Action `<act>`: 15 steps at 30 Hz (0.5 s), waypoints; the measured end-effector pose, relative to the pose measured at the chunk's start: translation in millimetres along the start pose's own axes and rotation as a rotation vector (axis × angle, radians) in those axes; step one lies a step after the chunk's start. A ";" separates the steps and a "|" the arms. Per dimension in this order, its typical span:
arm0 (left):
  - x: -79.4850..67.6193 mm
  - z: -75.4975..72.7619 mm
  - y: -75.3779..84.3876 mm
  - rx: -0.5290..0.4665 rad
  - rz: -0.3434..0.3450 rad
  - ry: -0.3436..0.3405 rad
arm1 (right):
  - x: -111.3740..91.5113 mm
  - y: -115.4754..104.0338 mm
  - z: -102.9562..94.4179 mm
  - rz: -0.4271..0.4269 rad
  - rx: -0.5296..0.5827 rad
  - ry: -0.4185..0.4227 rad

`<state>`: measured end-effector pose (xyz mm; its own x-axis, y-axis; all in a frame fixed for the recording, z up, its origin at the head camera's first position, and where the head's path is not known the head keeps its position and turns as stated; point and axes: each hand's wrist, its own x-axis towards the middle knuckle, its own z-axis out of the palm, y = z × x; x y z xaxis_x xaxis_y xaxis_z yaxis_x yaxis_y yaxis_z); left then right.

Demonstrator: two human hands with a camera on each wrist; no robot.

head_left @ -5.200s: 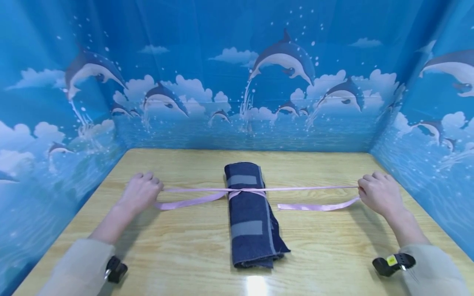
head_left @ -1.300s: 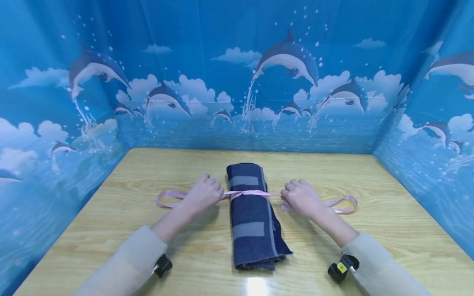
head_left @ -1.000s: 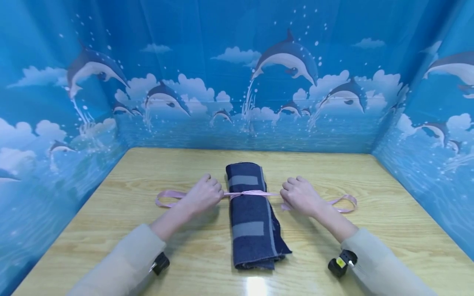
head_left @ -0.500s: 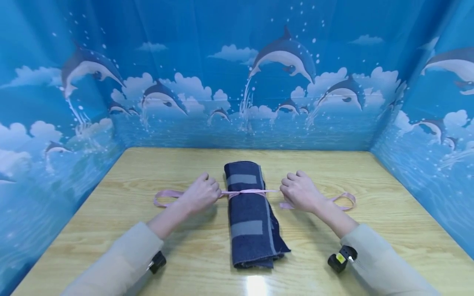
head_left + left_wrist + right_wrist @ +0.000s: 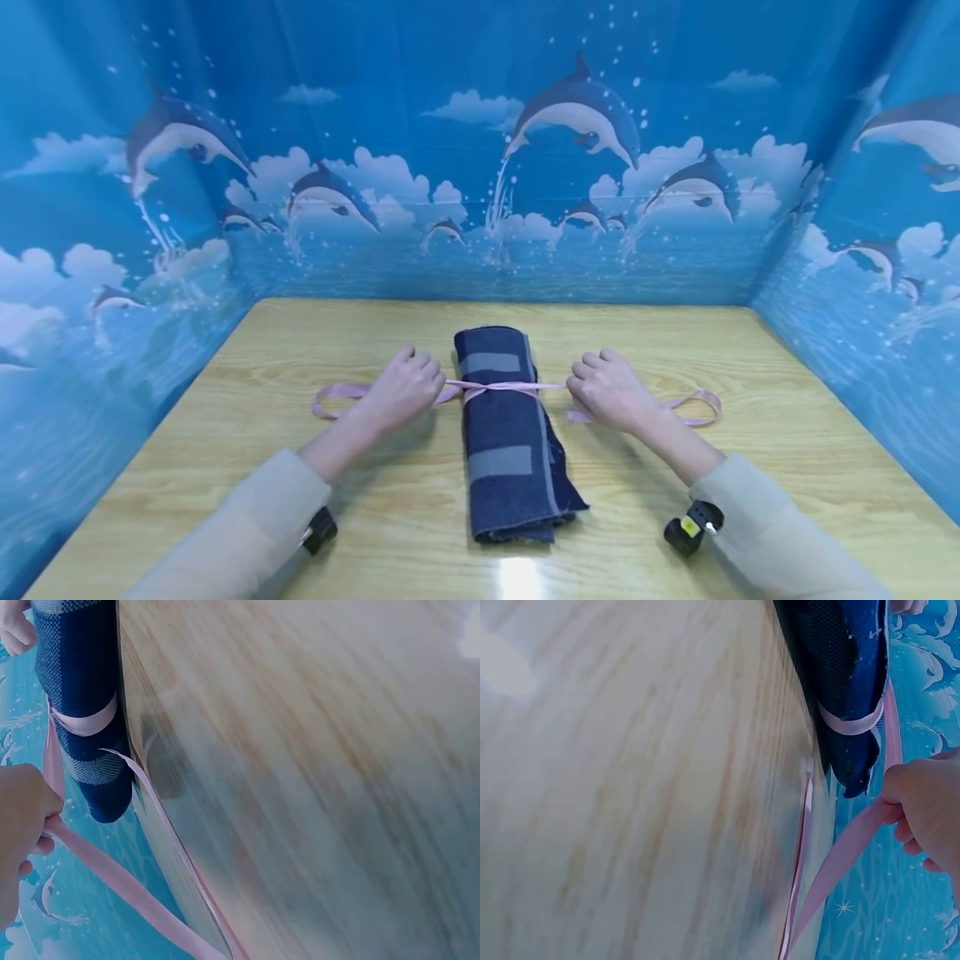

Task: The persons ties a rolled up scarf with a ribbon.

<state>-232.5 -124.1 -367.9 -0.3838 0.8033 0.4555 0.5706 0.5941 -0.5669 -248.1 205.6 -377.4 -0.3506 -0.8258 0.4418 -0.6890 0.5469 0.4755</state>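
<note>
A rolled dark-blue denim-like cloth (image 5: 506,425) with grey patches lies lengthwise on the table. Around its middle goes a pink ribbon (image 5: 517,386), crossed on top and stretched out to both sides. My left hand (image 5: 405,387) pinches the ribbon just left of the roll, and the tail of that ribbon (image 5: 127,889) hangs down past the fingers in the left wrist view. On the other side my right hand (image 5: 611,392) pinches the opposite length, its tail (image 5: 847,847) drooping to the table in the right wrist view. Both fingertips are hidden in the head view.
The light wooden table (image 5: 360,525) is bordered at the back and sides by a blue dolphin-print curtain (image 5: 405,108). Ribbon loops lie behind each wrist. Black wrist cameras are strapped at both sleeves.
From far out at the sides, both hands have come in close to the roll, still gripping the ribbon, whose tails now loop outward. Lately the left hand has shifted slightly left and up.
</note>
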 end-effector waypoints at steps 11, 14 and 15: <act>1.4 6.6 4.2 -0.025 -0.084 0.027 | -4.7 -4.4 0.7 0.067 -0.020 0.001; 0.8 7.3 5.3 -0.029 -0.105 0.021 | -5.4 -5.9 0.8 0.084 -0.012 -0.006; 0.6 7.4 5.7 -0.028 -0.111 0.020 | -5.6 -6.4 0.8 0.088 -0.011 -0.006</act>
<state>-234.9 -119.9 -376.0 -0.4313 0.7313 0.5283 0.5458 0.6778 -0.4926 -242.2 206.6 -383.6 -0.4132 -0.7751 0.4779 -0.6481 0.6190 0.4436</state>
